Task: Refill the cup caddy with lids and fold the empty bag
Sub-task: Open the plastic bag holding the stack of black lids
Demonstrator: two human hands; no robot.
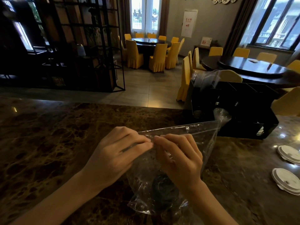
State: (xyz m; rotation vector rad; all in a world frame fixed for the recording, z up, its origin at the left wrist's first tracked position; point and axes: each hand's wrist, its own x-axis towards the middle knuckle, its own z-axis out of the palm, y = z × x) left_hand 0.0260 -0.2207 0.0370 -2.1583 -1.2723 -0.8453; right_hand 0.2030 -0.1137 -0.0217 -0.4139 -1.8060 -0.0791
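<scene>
Both hands, left hand (pixel 120 153) and right hand (pixel 177 158), pinch the clear plastic bag (pixel 201 137) at its top edge. Dark lids (pixel 164 189) appear to remain inside below the hands. Part the mouth evenly before reaching in.

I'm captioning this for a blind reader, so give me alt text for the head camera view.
Both hands, left hand and right hand, pinch the top edge of a clear bag over a marble counter. A black caddy stands behind it, two stacks of white lids lie to the right, and yellow chairs fill the room beyond.

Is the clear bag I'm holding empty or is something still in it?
Not empty. The clear bag shows a dark round stack in its lower part, while the left hand and right hand pinch its top edge.
</scene>
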